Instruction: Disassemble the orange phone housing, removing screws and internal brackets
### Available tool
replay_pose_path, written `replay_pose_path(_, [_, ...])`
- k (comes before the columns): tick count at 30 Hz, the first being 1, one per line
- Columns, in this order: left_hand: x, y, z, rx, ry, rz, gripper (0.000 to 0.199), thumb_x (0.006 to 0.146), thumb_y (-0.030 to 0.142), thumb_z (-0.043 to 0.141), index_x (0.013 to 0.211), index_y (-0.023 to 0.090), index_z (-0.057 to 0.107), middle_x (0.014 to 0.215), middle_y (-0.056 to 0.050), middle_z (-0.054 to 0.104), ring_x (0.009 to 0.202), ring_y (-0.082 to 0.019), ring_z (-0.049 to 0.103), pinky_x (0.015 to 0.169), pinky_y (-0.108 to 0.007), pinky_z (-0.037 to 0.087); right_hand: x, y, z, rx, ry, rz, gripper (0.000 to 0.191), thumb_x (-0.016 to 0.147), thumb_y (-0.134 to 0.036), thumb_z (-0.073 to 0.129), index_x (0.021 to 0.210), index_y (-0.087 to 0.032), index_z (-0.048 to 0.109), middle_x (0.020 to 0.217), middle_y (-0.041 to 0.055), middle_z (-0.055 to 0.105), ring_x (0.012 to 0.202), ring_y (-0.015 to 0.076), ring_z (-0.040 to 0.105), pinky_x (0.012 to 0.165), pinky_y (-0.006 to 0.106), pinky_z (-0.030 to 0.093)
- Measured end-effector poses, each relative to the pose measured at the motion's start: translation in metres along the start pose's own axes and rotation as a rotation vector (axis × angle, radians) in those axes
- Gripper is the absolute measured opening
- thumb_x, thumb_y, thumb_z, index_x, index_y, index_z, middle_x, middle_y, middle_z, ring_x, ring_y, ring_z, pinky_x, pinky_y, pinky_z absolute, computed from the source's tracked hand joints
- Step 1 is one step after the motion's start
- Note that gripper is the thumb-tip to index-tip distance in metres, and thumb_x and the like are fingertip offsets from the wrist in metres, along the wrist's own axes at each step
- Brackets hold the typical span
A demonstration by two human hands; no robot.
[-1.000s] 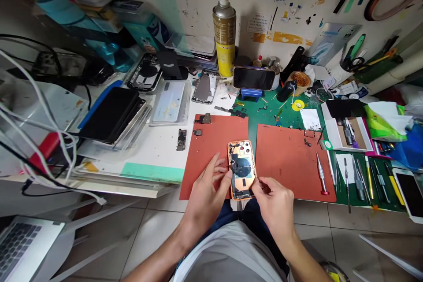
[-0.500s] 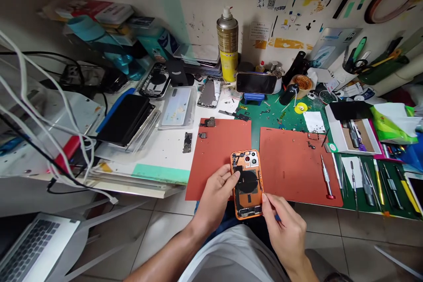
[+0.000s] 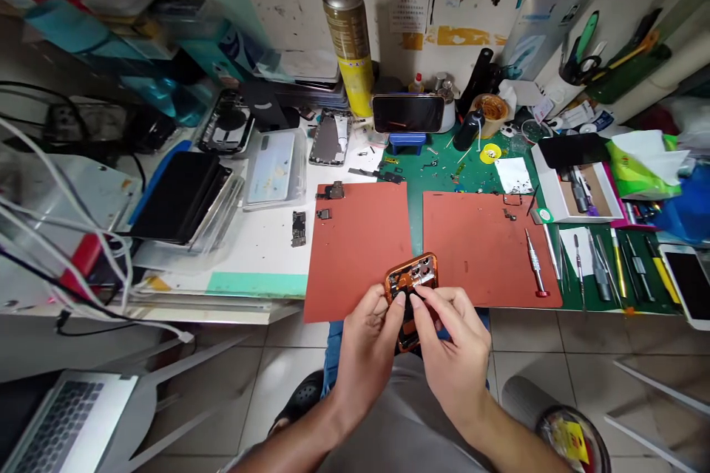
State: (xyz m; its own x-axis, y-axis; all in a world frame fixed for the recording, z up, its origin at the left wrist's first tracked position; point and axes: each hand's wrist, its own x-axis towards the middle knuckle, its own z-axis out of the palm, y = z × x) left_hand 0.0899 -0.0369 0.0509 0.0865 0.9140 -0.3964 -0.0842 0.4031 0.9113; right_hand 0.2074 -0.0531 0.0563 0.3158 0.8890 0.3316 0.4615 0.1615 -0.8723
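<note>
An orange phone back housing (image 3: pixel 409 275) is held tilted over my lap, just off the table's front edge. Camera openings show at its top, and dark parts line its inside. My left hand (image 3: pixel 366 340) is closed round its left side, thumb resting on the inner face. At the right side is my right hand (image 3: pixel 455 340), with thumb and forefinger brought together over the dark parts below the camera openings. Whatever lies between those two fingertips is too small to make out. The fingers cover much of the housing's lower half.
Two red-brown mats (image 3: pixel 360 236) lie on the table, small phone parts on them. A logic board (image 3: pixel 298 228) sits left of the mats. A screwdriver (image 3: pixel 534 262) lies on the right mat, tweezers and other tools beyond. A spray can (image 3: pixel 349 41) stands at the back.
My right hand has moved from the housing's lower right edge up and inward to the area below the camera openings. The housing has tilted, and the head view has shifted.
</note>
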Motion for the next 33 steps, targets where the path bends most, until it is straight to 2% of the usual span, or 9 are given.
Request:
replay_pose_path(3, [-0.003,-0.004,-0.001,0.060,0.020,0.041,0.033,0.101,0.053,0.069,0.098,0.020,0.064,0.073,0.003,0.066,0.063,-0.012,0.057,0.060,-0.021,0.049,0.000,0.000,0.001,-0.004,0.003,-0.031,0.028,0.102,-0.006,0.066,0.121,-0.021,0.081,0.091,0.0034,0.070,0.077,0.0125,0.071,0.068,0.023,0.064])
replay_pose_path(11, [-0.006,-0.011,-0.002,0.181,0.079,0.077,0.034,0.101,0.057,0.067,0.097,0.023,0.067,0.068,0.002,0.068,0.063,-0.015,0.062,0.060,-0.023,0.050,0.000,0.001,0.002,-0.103,0.008,-0.112,0.031,0.101,-0.006,0.065,0.123,-0.022,0.080,0.091,0.0043,0.073,0.079,0.0139,0.075,0.074,0.025,0.065])
replay_pose_path(19, [-0.008,-0.012,-0.002,0.231,0.097,0.107,0.034,0.102,0.058,0.065,0.101,0.024,0.069,0.075,-0.001,0.074,0.064,-0.017,0.066,0.059,-0.024,0.051,0.000,0.000,0.005,-0.002,0.006,-0.063,0.026,0.101,-0.006,0.064,0.116,-0.021,0.081,0.091,0.0044,0.073,0.082,0.0150,0.074,0.075,0.027,0.065])
replay_pose_path(29, [-0.008,-0.016,-0.003,0.278,0.114,0.133,0.030,0.105,0.053,0.063,0.105,0.023,0.069,0.072,0.002,0.073,0.059,-0.014,0.062,0.062,-0.022,0.051,0.003,-0.003,0.003,-0.010,-0.038,0.026,0.019,0.105,-0.013,0.060,0.105,-0.021,0.078,0.092,0.0039,0.072,0.082,0.0148,0.074,0.073,0.026,0.063])
replay_pose_path(33, [-0.007,-0.019,-0.003,0.280,0.107,0.139,0.030,0.106,0.053,0.062,0.106,0.023,0.069,0.072,0.002,0.072,0.059,-0.014,0.061,0.065,-0.023,0.052,0.002,0.000,0.005,-0.037,-0.042,0.004,0.022,0.107,-0.013,0.056,0.106,-0.022,0.076,0.093,0.0043,0.071,0.083,0.0150,0.073,0.075,0.027,0.064])
